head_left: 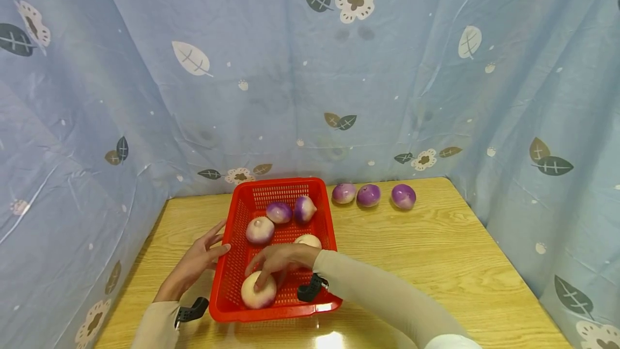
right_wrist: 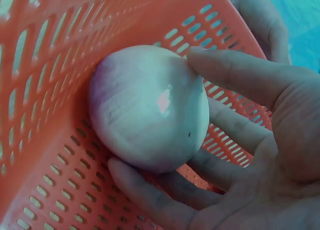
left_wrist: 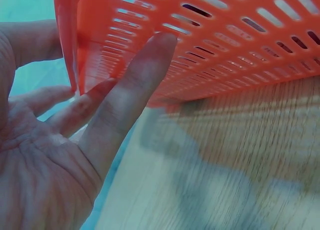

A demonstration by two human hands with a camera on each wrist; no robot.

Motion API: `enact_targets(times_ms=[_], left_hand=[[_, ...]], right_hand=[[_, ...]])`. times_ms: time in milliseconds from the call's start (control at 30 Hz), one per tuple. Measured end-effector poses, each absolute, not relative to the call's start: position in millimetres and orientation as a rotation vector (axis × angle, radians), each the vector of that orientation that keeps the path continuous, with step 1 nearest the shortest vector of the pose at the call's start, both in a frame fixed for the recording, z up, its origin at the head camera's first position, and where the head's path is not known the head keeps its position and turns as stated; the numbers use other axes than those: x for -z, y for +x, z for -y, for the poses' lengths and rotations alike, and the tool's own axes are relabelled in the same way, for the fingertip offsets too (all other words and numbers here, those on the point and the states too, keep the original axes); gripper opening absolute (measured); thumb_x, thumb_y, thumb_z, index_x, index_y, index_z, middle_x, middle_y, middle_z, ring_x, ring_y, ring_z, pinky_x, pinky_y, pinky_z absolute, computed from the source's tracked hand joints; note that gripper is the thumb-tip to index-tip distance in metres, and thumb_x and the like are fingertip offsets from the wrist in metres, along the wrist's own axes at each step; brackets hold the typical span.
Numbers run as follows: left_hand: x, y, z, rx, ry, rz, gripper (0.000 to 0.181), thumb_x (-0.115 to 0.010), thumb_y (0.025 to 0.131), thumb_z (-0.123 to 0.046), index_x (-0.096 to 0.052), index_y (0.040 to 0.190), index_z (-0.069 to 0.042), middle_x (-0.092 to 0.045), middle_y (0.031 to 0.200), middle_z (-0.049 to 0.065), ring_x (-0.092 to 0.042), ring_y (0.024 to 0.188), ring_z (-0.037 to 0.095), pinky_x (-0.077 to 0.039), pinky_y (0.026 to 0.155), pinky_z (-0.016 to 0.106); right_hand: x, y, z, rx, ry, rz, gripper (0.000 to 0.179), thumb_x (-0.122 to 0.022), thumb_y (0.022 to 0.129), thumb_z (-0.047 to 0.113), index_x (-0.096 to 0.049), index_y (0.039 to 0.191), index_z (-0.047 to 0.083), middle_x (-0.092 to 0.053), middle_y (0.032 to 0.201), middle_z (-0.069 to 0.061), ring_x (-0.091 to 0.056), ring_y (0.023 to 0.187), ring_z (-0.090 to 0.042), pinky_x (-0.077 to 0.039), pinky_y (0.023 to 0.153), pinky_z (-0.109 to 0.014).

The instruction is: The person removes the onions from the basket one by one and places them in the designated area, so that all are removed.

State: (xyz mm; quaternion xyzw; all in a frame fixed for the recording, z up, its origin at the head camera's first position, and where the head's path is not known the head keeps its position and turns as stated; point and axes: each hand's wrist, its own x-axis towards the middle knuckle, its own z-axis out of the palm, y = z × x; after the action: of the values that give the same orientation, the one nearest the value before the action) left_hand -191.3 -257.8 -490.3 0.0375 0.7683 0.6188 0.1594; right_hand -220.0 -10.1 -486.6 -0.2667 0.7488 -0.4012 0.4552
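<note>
A red plastic basket (head_left: 276, 315) with slotted walls stands on the table, several purple-and-white turnips inside it. My left hand (head_left: 196, 257) holds the basket's left rim, thumb over the edge and fingers against the outer wall, as the left wrist view (left_wrist: 65, 120) shows. Down in the near left corner, my right hand (head_left: 281, 260) has its thumb and fingers curled around a turnip (right_wrist: 150, 110), its pale side towards the palm. Behind that hand lie a pale turnip (head_left: 308, 240), another turnip (head_left: 260, 230), and two purple ones, one (head_left: 279, 212) beside the other (head_left: 304, 209).
Right of the basket, at the table's back edge, three purple turnips sit in a row: one (head_left: 344, 193), a second (head_left: 368, 196) close by, and a third (head_left: 403, 196) farther right. Blue patterned curtains (head_left: 271, 96) enclose the wooden table (head_left: 411, 252) at the back and sides.
</note>
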Motion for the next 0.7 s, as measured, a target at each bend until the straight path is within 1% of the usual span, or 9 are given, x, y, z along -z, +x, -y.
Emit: enact_targets(times_ms=[200, 333, 433, 567, 700], left_hand=[[490, -190, 257, -1.770, 0.106, -2.197, 0.077, -0.062, 0.096, -0.018, -0.018, 0.159, -0.025, -0.032, 0.153, 0.030, -0.068, 0.106, 0.036, -0.060, 0.078, 0.049], [490, -190, 257, -1.775, 0.104, -2.193, 0.077, -0.062, 0.096, -0.018, -0.018, 0.159, -0.025, -0.032, 0.153, 0.030, -0.069, 0.104, 0.036, -0.060, 0.077, 0.049], [489, -191, 257, -1.775, 0.103, -2.195, 0.077, -0.062, 0.096, -0.018, -0.018, 0.159, -0.024, -0.033, 0.153, 0.030, -0.069, 0.104, 0.036, -0.060, 0.077, 0.049], [487, -191, 256, -1.772, 0.104, -2.203, 0.077, -0.062, 0.096, -0.017, -0.018, 0.159, -0.023, -0.033, 0.153, 0.030, -0.069, 0.105, 0.036, -0.060, 0.077, 0.050], [487, -191, 257, -1.776, 0.100, -2.200, 0.077, -0.062, 0.095, -0.017, -0.018, 0.159, -0.023, -0.034, 0.152, 0.030, -0.069, 0.104, 0.035, -0.060, 0.077, 0.050]], right_hand=[[482, -220, 7, 1.080, -0.639, -1.839, 0.030, -0.078, 0.079, 0.012, -0.071, 0.107, 0.016, -0.067, 0.102, 0.005, -0.060, 0.090, -0.012, -0.053, 0.076, -0.026], [477, -220, 4, 1.130, -0.630, -1.828, 0.031, -0.078, 0.079, 0.012, -0.071, 0.109, 0.017, -0.068, 0.103, 0.005, -0.062, 0.090, -0.012, -0.055, 0.075, -0.028], [471, -220, 0, 1.159, -0.640, -1.827, 0.032, -0.078, 0.079, 0.013, -0.070, 0.110, 0.018, -0.068, 0.103, 0.006, -0.061, 0.091, -0.012, -0.054, 0.076, -0.027], [462, -219, -6, 1.231, -0.605, -1.789, 0.033, -0.078, 0.080, 0.010, -0.070, 0.110, 0.018, -0.068, 0.104, 0.004, -0.062, 0.090, -0.014, -0.056, 0.073, -0.030], [448, -217, -13, 1.289, -0.595, -1.763, 0.036, -0.077, 0.081, 0.008, -0.069, 0.115, 0.018, -0.065, 0.108, 0.003, -0.063, 0.090, -0.015, -0.058, 0.072, -0.034]])
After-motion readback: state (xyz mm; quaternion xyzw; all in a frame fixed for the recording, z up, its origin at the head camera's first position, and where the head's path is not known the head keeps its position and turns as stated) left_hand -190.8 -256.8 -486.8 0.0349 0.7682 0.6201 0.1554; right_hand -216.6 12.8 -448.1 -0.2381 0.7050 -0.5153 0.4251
